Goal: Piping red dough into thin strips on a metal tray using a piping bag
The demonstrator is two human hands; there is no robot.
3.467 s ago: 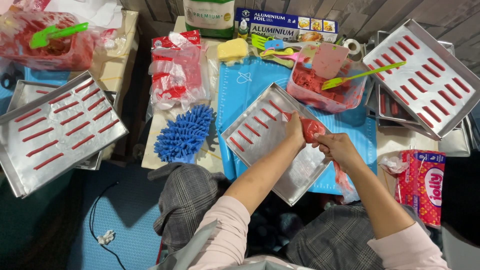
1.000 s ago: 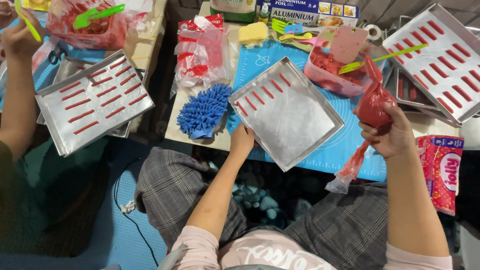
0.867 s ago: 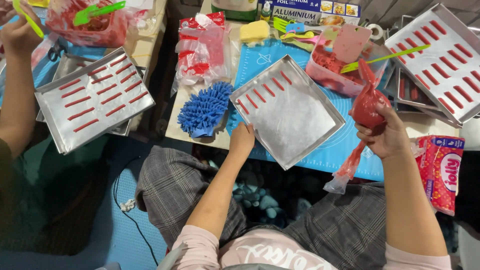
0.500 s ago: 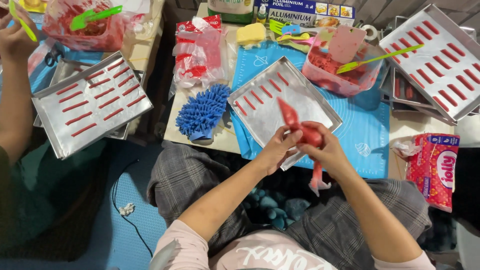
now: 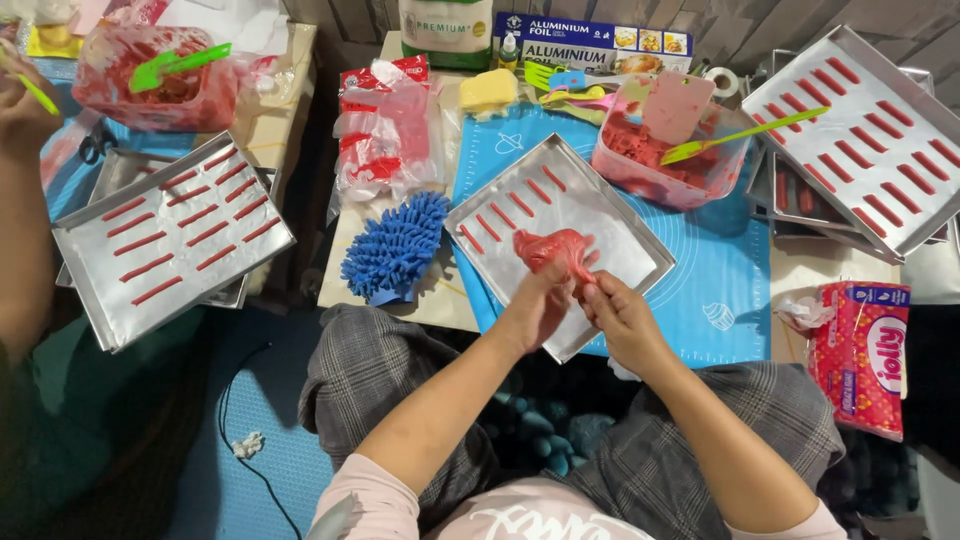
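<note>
Both hands meet over the near half of a metal tray (image 5: 620, 245) that lies tilted on a blue mat (image 5: 720, 290) on the low desk (image 5: 345, 280). The left hand (image 5: 535, 310) and the right hand (image 5: 622, 320) hold a red piping bag (image 5: 553, 250) between them. The left hand's fingers are curled around the lower part of the bag, and the right hand's fingers pinch its near end, just beside the left thumb. The bulging part of the bag lies above the tray's middle; whether it touches the metal cannot be told. A short row of red strips (image 5: 515, 205) runs along the tray's far left edge, while the rest of the tray is bare.

Left of the tray lies a blue shaggy cloth (image 5: 395, 250), just beside the mat. Beyond the tray stands a clear tub of red paste (image 5: 665, 165) with a green spatula (image 5: 735, 135) and a pink scraper (image 5: 678, 105) leaning in it. At the far right a second tray (image 5: 880, 150) carries rows of red strips. At the left another tray (image 5: 170, 235) with red strips sits before another person's arm (image 5: 25, 200). A red tissue pack (image 5: 865, 355) lies at the right edge.
</note>
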